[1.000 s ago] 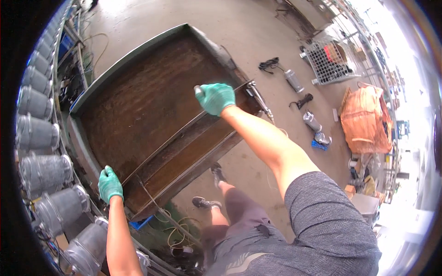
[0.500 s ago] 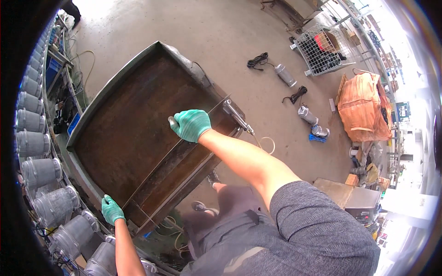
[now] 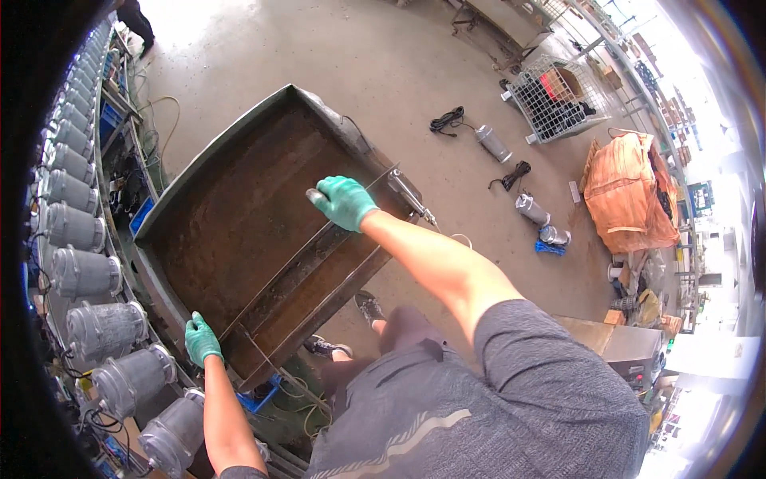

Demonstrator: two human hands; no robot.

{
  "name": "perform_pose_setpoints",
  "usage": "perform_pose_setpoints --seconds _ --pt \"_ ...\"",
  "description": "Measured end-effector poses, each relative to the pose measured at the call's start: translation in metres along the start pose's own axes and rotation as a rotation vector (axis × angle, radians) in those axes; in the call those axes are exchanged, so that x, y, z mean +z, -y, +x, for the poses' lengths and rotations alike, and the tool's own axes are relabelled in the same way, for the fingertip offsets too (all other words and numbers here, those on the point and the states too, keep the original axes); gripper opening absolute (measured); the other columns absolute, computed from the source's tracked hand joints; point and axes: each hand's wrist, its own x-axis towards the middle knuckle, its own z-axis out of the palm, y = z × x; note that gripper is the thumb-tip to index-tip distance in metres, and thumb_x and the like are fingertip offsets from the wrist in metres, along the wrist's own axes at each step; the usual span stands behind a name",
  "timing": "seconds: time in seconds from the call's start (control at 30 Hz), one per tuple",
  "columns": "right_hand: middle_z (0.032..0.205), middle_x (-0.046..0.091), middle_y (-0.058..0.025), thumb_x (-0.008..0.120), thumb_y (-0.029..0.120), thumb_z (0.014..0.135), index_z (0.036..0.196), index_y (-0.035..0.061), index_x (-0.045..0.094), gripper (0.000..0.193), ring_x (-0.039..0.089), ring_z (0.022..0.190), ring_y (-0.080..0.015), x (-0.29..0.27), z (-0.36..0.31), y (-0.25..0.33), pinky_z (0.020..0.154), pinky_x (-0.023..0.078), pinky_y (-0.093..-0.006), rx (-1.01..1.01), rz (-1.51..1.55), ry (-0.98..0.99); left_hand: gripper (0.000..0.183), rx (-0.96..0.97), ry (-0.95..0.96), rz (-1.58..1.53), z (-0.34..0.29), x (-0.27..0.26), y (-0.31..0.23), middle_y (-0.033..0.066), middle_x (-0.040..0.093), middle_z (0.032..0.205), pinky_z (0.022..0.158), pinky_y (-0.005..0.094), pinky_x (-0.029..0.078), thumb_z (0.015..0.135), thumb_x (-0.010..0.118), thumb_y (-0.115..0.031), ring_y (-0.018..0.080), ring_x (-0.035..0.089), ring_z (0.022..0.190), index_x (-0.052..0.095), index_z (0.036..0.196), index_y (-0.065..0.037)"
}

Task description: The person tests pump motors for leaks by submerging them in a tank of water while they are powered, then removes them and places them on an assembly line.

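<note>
A large brown, worn metal tray (image 3: 239, 199) with raised grey sides lies before me, a narrow strip set off along its near side by a raised divider. My left hand (image 3: 203, 339), in a green glove, is at the tray's left rim, its fingers closed on the edge. Over the middle of the tray, above the divider, is my right hand (image 3: 345, 203) in a matching glove. Its fingers are curled and its palm is turned away, so anything inside is hidden. A silver cylinder (image 3: 407, 193) with a thin hose is fixed at the tray's right end.
Grey cylindrical motors (image 3: 104, 329) line a curved rack on the left. Further motors with black cables (image 3: 492, 144) lie on the floor to the right, near a wire cage (image 3: 550, 100) and an orange sack (image 3: 630, 191). Hoses and a blue crate (image 3: 259, 397) sit below the tray's near corner.
The whole view has shifted, with the tray a little lower and further right in it. My right hand has moved slightly away from me over the tray. My left hand stays at the rim.
</note>
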Motion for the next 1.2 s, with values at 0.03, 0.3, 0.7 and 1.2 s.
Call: perform_pose_setpoints --seconds 0.03,0.3,0.7,1.2 --pt "0.099 0.07 -0.0211 0.05 0.045 0.106 0.093 0.0035 0.067 0.047 0.068 0.098 -0.0419 -0.011 -0.011 0.005 0.086 0.053 -0.0519 -0.065 0.014 -0.053 0.062 0.023 -0.023 -0.079 0.006 0.005 0.005 0.0222 0.074 0.11 0.085 0.0564 0.052 0.103 0.043 -0.064 0.0455 0.068 0.103 0.073 0.11 -0.011" --pt "0.072 0.065 -0.009 0.055 0.037 0.105 0.089 0.0 0.066 0.042 0.055 0.064 -0.0186 -0.009 -0.201 -0.018 0.062 0.045 -0.0393 0.336 0.325 0.191 0.025 0.233 -0.329 -0.685 -0.065 -0.031 0.07 0.0112 0.066 0.101 0.089 0.0403 0.049 0.108 0.056 -0.026 0.0264 0.06 0.093 0.066 0.103 -0.003" --pt "0.063 0.068 -0.0122 0.053 0.044 0.104 0.074 -0.0026 0.072 0.058 0.064 0.053 -0.0266 0.081 -0.379 -0.21 0.053 0.049 -0.0433 0.129 -0.02 0.619 0.027 -0.39 -0.766 -0.561 -0.36 -0.182 0.221 0.0031 0.057 0.083 0.071 0.0392 0.047 0.105 0.063 -0.024 0.0191 0.054 0.077 0.057 0.088 -0.004" --pt "0.068 0.068 -0.0086 0.055 0.042 0.105 0.087 0.0026 0.068 0.046 0.058 0.047 -0.0187 0.081 -0.235 -0.058 0.042 0.043 -0.0339 0.657 0.484 0.576 0.056 -0.012 -0.512 -1.347 -0.268 -0.29 0.284 0.0016 0.041 0.067 0.09 0.0356 0.044 0.113 0.041 -0.05 0.0265 0.068 0.107 0.043 0.072 -0.012"
